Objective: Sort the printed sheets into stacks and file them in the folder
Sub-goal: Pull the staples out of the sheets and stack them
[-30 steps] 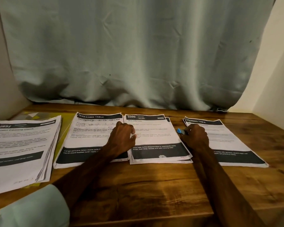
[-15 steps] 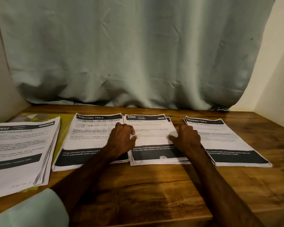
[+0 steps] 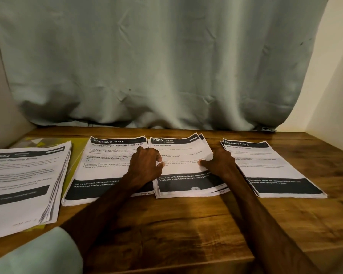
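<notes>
Four piles of printed sheets lie in a row on the wooden table (image 3: 186,224). Farthest left is a thick pile headed 2652 (image 3: 24,180), which lies on a yellow folder (image 3: 75,155). Beside it are a Dressing Table pile (image 3: 107,165), a middle pile headed 3800 Kitchen (image 3: 180,153) and a second Dressing Table pile (image 3: 271,167). My left hand (image 3: 145,167) grips the Kitchen pile's left edge with curled fingers, thumb on top. My right hand (image 3: 220,163) holds its right edge, thumb on the top sheet, which curves up slightly there.
A pale green curtain (image 3: 166,66) hangs behind the table's far edge. Walls close in at the left (image 3: 0,125) and the right (image 3: 335,86). Bare wood lies between the piles and the table's near edge. A light sleeve (image 3: 38,254) shows at the bottom left.
My right hand has left the right-hand Dressing Table pile and moved left to the Kitchen pile's right edge. A small blue thing seen at its fingers earlier no longer shows. My left hand has barely moved.
</notes>
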Demonstrator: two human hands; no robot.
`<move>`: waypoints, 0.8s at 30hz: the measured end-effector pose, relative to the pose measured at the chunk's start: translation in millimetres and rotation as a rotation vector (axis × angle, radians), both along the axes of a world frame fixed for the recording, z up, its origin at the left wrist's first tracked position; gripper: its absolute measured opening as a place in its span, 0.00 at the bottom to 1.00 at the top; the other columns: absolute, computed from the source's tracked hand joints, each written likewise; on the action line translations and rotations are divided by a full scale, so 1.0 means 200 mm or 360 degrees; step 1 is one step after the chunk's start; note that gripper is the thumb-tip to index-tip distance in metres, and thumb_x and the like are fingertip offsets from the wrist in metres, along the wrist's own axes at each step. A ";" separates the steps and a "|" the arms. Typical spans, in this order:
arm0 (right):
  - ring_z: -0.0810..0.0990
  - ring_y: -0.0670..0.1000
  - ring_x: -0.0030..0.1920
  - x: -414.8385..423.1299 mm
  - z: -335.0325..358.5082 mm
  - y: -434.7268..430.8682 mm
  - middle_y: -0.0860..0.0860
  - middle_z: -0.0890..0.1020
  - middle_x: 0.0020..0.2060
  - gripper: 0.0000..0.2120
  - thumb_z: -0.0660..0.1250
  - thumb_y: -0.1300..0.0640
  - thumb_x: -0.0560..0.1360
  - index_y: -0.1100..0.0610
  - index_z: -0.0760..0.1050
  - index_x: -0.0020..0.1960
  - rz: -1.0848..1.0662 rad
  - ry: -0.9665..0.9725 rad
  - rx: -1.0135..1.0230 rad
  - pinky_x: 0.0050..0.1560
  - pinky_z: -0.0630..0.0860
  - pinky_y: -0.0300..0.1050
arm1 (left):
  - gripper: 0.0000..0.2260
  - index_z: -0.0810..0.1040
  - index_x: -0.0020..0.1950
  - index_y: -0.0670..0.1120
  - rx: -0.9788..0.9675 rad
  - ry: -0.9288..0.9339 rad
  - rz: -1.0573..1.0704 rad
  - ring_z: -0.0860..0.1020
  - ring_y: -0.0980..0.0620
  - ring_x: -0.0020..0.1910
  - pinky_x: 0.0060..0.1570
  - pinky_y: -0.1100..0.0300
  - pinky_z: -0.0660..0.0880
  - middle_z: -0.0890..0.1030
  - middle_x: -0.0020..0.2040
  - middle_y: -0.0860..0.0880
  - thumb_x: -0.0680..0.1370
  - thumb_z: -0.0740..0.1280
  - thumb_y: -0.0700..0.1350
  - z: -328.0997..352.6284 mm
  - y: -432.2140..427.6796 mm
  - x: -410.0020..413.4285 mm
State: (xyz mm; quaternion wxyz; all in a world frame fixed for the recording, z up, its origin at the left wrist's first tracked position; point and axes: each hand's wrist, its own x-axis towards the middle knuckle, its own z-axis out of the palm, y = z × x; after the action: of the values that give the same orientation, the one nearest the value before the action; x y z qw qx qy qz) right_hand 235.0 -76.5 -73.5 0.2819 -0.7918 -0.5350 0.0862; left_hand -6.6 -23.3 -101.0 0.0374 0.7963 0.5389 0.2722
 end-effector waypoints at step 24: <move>0.87 0.52 0.52 -0.04 0.15 -0.10 0.50 0.87 0.54 0.13 0.71 0.59 0.78 0.55 0.78 0.63 0.0619 0.1501 0.0673 0.49 0.84 0.49 | 0.16 0.78 0.67 0.44 -0.0895 -0.2180 -0.0546 0.84 0.43 0.57 0.60 0.42 0.79 0.85 0.59 0.44 0.81 0.69 0.47 0.30 -0.06 -0.04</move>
State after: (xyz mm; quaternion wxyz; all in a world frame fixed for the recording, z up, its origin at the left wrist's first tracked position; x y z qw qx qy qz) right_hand 227.9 -96.4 -44.0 0.6227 -0.4801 -0.4928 0.3726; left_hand -14.7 -36.2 -41.6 0.6071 0.4824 0.3129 0.5485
